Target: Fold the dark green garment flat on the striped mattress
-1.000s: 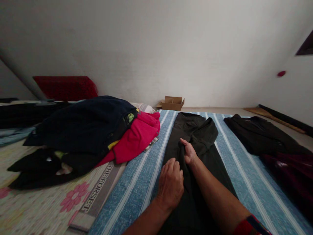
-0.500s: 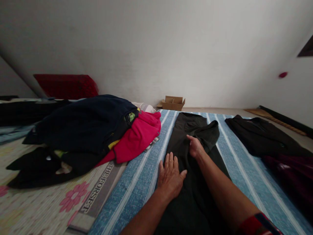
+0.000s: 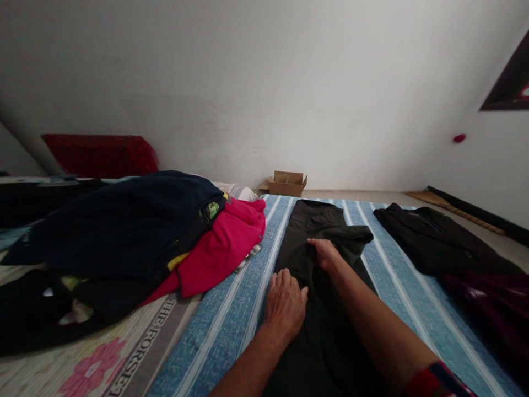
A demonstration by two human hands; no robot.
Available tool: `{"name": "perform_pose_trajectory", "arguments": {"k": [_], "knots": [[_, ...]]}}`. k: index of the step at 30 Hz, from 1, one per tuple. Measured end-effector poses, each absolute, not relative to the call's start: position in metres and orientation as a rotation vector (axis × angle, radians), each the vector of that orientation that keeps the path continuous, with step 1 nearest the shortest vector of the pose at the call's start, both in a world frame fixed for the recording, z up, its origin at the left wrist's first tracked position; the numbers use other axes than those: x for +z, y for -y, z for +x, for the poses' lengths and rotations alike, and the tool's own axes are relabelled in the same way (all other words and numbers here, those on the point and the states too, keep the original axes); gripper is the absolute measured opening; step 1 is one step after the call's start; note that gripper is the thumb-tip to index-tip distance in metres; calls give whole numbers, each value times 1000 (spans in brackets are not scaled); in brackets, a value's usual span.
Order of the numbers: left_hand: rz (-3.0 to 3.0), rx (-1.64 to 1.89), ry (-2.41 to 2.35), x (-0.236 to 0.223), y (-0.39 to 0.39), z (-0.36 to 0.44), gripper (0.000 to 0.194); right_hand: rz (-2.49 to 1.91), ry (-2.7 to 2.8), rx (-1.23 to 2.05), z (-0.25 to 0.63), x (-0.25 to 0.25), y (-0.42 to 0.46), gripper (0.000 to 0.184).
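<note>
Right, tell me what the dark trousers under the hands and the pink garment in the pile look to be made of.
Dark trousers: seemingly a thin woven cloth, matte, lying flat with soft creases. Pink garment: probably fleece or a thick knit, matte and slightly fuzzy, bunched in rounded folds. Neither can be told for certain.

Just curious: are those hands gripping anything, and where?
Nothing gripped: left hand lies flat on the dark trousers, mid-leg; right hand presses their folded-over part.

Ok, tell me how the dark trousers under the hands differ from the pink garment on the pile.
The dark trousers lie stretched out flat along the blue striped sheet; the pink garment is bunched up. Both the left hand and right hand press on the trousers; the pink garment sits untouched, partly under a navy garment. Both are on the bed.
</note>
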State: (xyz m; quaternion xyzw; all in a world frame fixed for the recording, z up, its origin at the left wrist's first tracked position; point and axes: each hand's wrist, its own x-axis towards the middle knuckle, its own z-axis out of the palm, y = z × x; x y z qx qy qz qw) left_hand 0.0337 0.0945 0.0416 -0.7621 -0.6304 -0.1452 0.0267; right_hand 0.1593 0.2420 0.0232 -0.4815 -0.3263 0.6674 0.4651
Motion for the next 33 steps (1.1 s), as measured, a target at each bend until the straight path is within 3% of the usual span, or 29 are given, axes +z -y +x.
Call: {"name": "perform_pose_trajectory", "arguments": {"k": [5, 9, 14, 17, 23, 33], "knots": [[-2342, -565, 1894, 23, -106, 29, 24, -1531, 1234, 1318, 189, 54, -236, 18], [-2363, -531, 1894, 10, -107, 24, 33, -1598, 1491, 914, 213, 85, -266, 12], [-2398, -566, 1842, -4, -110, 19, 42, -1762, 1689, 575, 212, 85, -326, 5], [-2398, -547, 1817, -12, -112, 16, 44, -1866, 1780, 511, 199, 69, -353, 5], [-2387, -564, 1803, -20, -112, 15, 44, -2025, 1868, 467, 178, 49, -391, 27], [-2411, -575, 1760, -37, -112, 16, 50, -2137, 1849, 384, 168, 52, -435, 27]]}}
